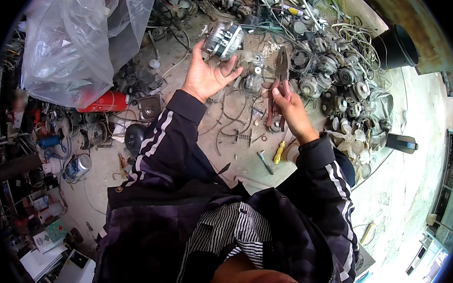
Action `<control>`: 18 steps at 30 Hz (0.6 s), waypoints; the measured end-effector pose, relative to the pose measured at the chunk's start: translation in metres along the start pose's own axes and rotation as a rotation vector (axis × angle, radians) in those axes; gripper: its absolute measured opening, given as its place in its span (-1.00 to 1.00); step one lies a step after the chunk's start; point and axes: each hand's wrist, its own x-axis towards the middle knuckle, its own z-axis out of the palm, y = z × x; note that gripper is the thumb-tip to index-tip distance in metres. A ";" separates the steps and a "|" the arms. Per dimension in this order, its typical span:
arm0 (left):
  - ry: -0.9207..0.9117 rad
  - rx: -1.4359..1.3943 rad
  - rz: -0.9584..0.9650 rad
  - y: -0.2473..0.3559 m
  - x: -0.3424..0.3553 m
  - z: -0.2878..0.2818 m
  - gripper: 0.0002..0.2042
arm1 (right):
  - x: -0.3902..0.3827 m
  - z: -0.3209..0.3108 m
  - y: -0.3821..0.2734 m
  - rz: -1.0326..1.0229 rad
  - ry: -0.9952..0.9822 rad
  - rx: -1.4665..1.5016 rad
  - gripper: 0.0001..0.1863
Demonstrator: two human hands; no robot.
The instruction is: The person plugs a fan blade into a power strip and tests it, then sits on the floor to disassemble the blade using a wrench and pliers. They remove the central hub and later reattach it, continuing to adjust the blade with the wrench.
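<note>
My left hand (205, 75) holds up a small silver motor (223, 37) at the tips of its raised thumb and fingers, palm turned up. My right hand (293, 112) grips large pliers (283, 64) with reddish handles, jaws pointing away from me, to the right of the motor. Between and just below my hands lie a small metal motor part (252, 84), loose wires, bolts and small fittings on the concrete floor (216, 135). A yellow-handled screwdriver (278, 152) and a slim metal tool (265, 162) lie below my right hand.
A heap of small motors (327, 64) spreads at the upper right, near a black bucket (395, 48). A clear plastic bag (77, 34) and a red cylinder (104, 101) are at the upper left. Tangled scrap (53, 172) crowds the left side. A dark grey object (401, 143) lies at right.
</note>
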 end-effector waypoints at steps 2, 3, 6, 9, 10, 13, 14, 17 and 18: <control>-0.075 -0.057 -0.047 -0.001 0.003 -0.004 -0.49 | 0.003 -0.006 0.008 -0.044 -0.026 0.055 -0.71; -0.099 -0.058 -0.054 -0.001 0.004 -0.005 -0.48 | 0.002 -0.004 0.007 -0.059 -0.022 0.057 -0.72; -0.148 -0.022 -0.048 -0.002 0.004 -0.005 -0.46 | 0.000 -0.001 0.006 -0.095 -0.042 0.011 -0.75; -0.142 0.080 0.012 -0.003 0.000 0.000 -0.46 | 0.001 -0.013 0.008 -0.104 -0.081 -0.133 -0.78; -0.133 0.107 0.033 -0.005 0.000 0.001 -0.46 | 0.000 -0.016 0.006 -0.096 -0.063 -0.176 -0.78; -0.178 0.269 0.100 -0.011 -0.002 0.006 -0.41 | -0.003 -0.021 0.000 -0.132 -0.014 -0.272 -0.80; -0.191 0.327 0.124 -0.013 -0.001 0.003 -0.39 | -0.005 -0.022 -0.003 -0.153 0.001 -0.299 -0.81; -0.238 0.459 0.075 -0.010 -0.003 -0.003 -0.30 | -0.009 -0.025 -0.010 -0.162 -0.009 -0.361 -0.81; -0.248 0.512 0.055 -0.009 -0.004 -0.004 -0.29 | -0.010 -0.026 -0.013 -0.170 -0.006 -0.398 -0.82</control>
